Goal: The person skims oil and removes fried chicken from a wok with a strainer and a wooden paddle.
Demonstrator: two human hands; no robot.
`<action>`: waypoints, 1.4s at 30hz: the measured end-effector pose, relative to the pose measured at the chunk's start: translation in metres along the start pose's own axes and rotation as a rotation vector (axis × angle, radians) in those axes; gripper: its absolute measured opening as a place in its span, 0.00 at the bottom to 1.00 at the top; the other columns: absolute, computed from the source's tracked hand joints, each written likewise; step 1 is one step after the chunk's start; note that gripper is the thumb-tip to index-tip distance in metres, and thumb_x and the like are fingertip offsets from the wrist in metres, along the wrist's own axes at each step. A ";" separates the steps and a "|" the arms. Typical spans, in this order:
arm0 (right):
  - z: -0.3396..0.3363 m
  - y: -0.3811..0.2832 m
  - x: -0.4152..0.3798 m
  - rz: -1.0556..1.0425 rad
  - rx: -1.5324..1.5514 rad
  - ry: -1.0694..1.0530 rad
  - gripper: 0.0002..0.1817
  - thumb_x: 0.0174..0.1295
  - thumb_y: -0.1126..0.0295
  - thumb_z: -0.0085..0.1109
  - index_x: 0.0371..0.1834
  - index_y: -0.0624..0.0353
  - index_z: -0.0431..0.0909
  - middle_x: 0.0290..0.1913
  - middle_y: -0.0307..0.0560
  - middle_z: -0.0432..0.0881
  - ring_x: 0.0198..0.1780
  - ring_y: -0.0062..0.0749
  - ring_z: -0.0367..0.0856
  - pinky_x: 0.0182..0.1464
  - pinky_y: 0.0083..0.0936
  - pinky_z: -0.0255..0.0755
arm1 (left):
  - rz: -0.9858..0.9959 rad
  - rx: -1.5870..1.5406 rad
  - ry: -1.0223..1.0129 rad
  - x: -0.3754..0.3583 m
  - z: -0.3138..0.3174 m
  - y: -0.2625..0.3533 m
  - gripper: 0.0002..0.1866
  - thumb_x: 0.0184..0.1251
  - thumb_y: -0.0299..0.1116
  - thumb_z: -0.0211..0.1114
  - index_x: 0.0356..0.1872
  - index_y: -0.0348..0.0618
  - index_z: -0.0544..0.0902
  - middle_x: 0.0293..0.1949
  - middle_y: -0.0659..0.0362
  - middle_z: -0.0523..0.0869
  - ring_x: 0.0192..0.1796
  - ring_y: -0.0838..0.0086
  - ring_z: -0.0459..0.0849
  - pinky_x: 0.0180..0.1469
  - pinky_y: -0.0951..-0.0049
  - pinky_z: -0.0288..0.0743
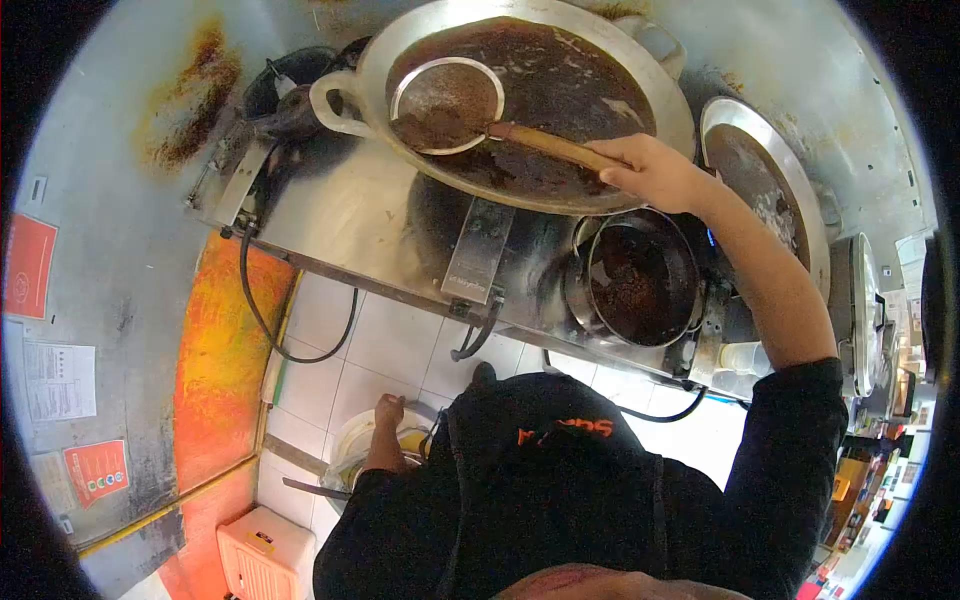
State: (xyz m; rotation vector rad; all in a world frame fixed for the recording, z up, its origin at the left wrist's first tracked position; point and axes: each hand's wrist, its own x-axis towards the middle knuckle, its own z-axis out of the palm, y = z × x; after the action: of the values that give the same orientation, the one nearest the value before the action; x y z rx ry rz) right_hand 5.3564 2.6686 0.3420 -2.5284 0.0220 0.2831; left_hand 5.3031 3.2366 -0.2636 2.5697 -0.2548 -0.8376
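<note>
My right hand is closed around the wooden handle of a round mesh strainer. The strainer's basket lies at the left side of a large wok of dark liquid, its metal rim showing above the surface. Its handle slants across the wok toward the right. Lower down, my left hand hangs by my side with its fingers curled, over a pale bucket on the floor; what the fingers hold, if anything, is hidden.
A smaller pot of dark liquid stands in front of the wok. A second wide pan sits at the right. The steel stove has hoses hanging from its front. An orange crate rests at lower left.
</note>
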 end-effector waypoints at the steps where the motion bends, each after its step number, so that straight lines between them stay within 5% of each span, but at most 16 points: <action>1: 0.000 0.000 -0.008 0.010 0.052 -0.017 0.20 0.60 0.70 0.50 0.57 0.59 0.70 0.24 0.42 0.73 0.26 0.24 0.69 0.32 0.24 0.66 | 0.000 0.006 -0.006 -0.002 0.001 -0.002 0.21 0.54 0.47 0.64 0.40 0.40 0.77 0.38 0.47 0.83 0.45 0.55 0.80 0.48 0.61 0.73; 4: 0.000 0.001 -0.037 0.071 0.164 -0.030 0.20 0.61 0.71 0.49 0.58 0.61 0.69 0.23 0.37 0.70 0.25 0.19 0.66 0.30 0.20 0.64 | 0.003 0.018 0.014 -0.003 -0.005 0.007 0.21 0.54 0.48 0.64 0.38 0.40 0.78 0.38 0.47 0.83 0.43 0.55 0.81 0.48 0.62 0.73; 6: -0.001 0.000 -0.061 0.124 0.225 -0.025 0.21 0.61 0.71 0.49 0.58 0.62 0.69 0.22 0.35 0.69 0.24 0.18 0.65 0.29 0.19 0.64 | -0.026 0.189 -0.171 -0.010 -0.020 0.022 0.20 0.69 0.46 0.41 0.45 0.46 0.79 0.46 0.50 0.80 0.53 0.55 0.74 0.55 0.59 0.69; 7: -0.002 -0.002 -0.073 0.168 0.247 -0.026 0.21 0.61 0.72 0.49 0.58 0.62 0.68 0.22 0.34 0.68 0.24 0.17 0.65 0.28 0.18 0.63 | -0.023 0.198 -0.181 -0.010 -0.022 0.024 0.20 0.69 0.46 0.41 0.45 0.46 0.79 0.46 0.50 0.80 0.53 0.55 0.74 0.55 0.59 0.69; 9: -0.002 -0.004 -0.101 0.229 0.277 -0.022 0.21 0.61 0.72 0.49 0.59 0.63 0.68 0.22 0.33 0.67 0.24 0.16 0.64 0.28 0.17 0.63 | 0.012 0.061 -0.016 -0.001 -0.016 0.017 0.20 0.53 0.46 0.65 0.35 0.38 0.78 0.35 0.48 0.83 0.41 0.57 0.81 0.46 0.64 0.74; 15: 0.015 0.002 -0.204 0.295 0.228 0.260 0.24 0.57 0.68 0.54 0.58 0.64 0.68 0.25 0.39 0.73 0.25 0.21 0.68 0.31 0.21 0.65 | -0.246 -0.225 -0.049 0.009 -0.029 0.038 0.20 0.52 0.47 0.66 0.35 0.38 0.78 0.33 0.49 0.83 0.40 0.58 0.82 0.44 0.65 0.74; 16: 0.021 0.002 -0.222 0.313 0.230 0.259 0.24 0.57 0.68 0.54 0.58 0.64 0.68 0.25 0.39 0.73 0.25 0.21 0.68 0.31 0.21 0.65 | -0.212 -0.102 -0.046 -0.007 -0.055 0.077 0.21 0.53 0.47 0.66 0.36 0.38 0.78 0.35 0.48 0.83 0.40 0.59 0.82 0.45 0.64 0.74; 19: 0.048 -0.004 -0.266 0.554 0.081 0.393 0.25 0.55 0.69 0.54 0.58 0.63 0.68 0.25 0.46 0.75 0.26 0.25 0.71 0.32 0.22 0.67 | 0.094 0.083 -0.106 0.043 -0.012 0.007 0.21 0.53 0.47 0.65 0.37 0.38 0.78 0.36 0.49 0.84 0.41 0.59 0.82 0.45 0.64 0.74; 21: 0.072 -0.010 -0.287 0.780 0.054 0.493 0.25 0.54 0.72 0.53 0.58 0.62 0.69 0.25 0.51 0.76 0.26 0.29 0.74 0.33 0.22 0.68 | 0.097 0.145 -0.129 0.048 -0.013 0.013 0.22 0.54 0.49 0.65 0.37 0.38 0.78 0.36 0.49 0.84 0.41 0.58 0.81 0.46 0.63 0.74; 24: 0.122 -0.002 -0.313 0.814 -0.002 0.604 0.25 0.52 0.77 0.52 0.57 0.62 0.69 0.27 0.56 0.78 0.27 0.33 0.78 0.34 0.24 0.70 | 0.021 0.144 -0.191 0.046 -0.040 0.050 0.22 0.53 0.49 0.64 0.37 0.38 0.78 0.37 0.48 0.84 0.42 0.57 0.81 0.46 0.62 0.73; 27: 0.167 0.013 -0.307 0.613 -0.188 0.692 0.22 0.55 0.79 0.50 0.56 0.60 0.71 0.35 0.56 0.80 0.30 0.44 0.81 0.33 0.32 0.73 | -0.162 -0.012 -0.069 0.039 -0.047 0.082 0.23 0.53 0.49 0.64 0.37 0.37 0.78 0.37 0.48 0.84 0.43 0.57 0.81 0.46 0.63 0.73; 29: 0.178 0.016 -0.302 0.852 -0.269 0.461 0.22 0.56 0.79 0.49 0.57 0.56 0.71 0.29 0.52 0.78 0.27 0.46 0.78 0.31 0.37 0.73 | 0.096 0.063 -0.094 0.058 -0.029 0.057 0.22 0.53 0.49 0.64 0.37 0.37 0.78 0.36 0.48 0.84 0.43 0.57 0.82 0.46 0.63 0.74; 33: 0.196 0.037 -0.306 0.819 -0.325 0.520 0.23 0.56 0.79 0.49 0.58 0.54 0.69 0.25 0.49 0.73 0.24 0.42 0.77 0.27 0.36 0.72 | -0.106 0.024 -0.179 0.059 -0.040 0.083 0.22 0.53 0.48 0.64 0.37 0.38 0.78 0.35 0.49 0.84 0.43 0.57 0.82 0.46 0.63 0.74; 35: 0.192 0.036 -0.307 0.805 -0.321 0.549 0.24 0.56 0.80 0.51 0.58 0.55 0.70 0.24 0.49 0.73 0.23 0.40 0.76 0.25 0.34 0.71 | 0.257 0.106 -0.119 0.085 -0.016 0.038 0.21 0.53 0.47 0.64 0.38 0.38 0.78 0.36 0.49 0.84 0.43 0.57 0.82 0.47 0.64 0.74; 38: 0.183 0.032 -0.309 0.710 -0.327 0.647 0.23 0.55 0.81 0.52 0.57 0.55 0.72 0.24 0.48 0.74 0.23 0.37 0.76 0.25 0.31 0.70 | -0.059 -0.039 -0.118 0.059 -0.043 0.094 0.20 0.54 0.47 0.64 0.37 0.38 0.78 0.36 0.50 0.84 0.43 0.58 0.81 0.47 0.64 0.73; 42: 0.171 0.031 -0.323 0.858 -0.481 0.434 0.24 0.56 0.79 0.52 0.58 0.50 0.69 0.25 0.45 0.73 0.23 0.37 0.76 0.25 0.34 0.72 | -0.086 -0.026 -0.092 0.054 -0.040 0.087 0.20 0.54 0.47 0.64 0.36 0.39 0.78 0.36 0.50 0.84 0.44 0.58 0.81 0.47 0.64 0.73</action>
State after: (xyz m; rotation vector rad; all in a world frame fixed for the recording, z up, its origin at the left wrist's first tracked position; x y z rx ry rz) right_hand 5.0048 2.7235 0.2544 -2.8510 1.3649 0.0540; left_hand 5.3669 3.1563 -0.2233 2.5365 -0.1605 -0.9850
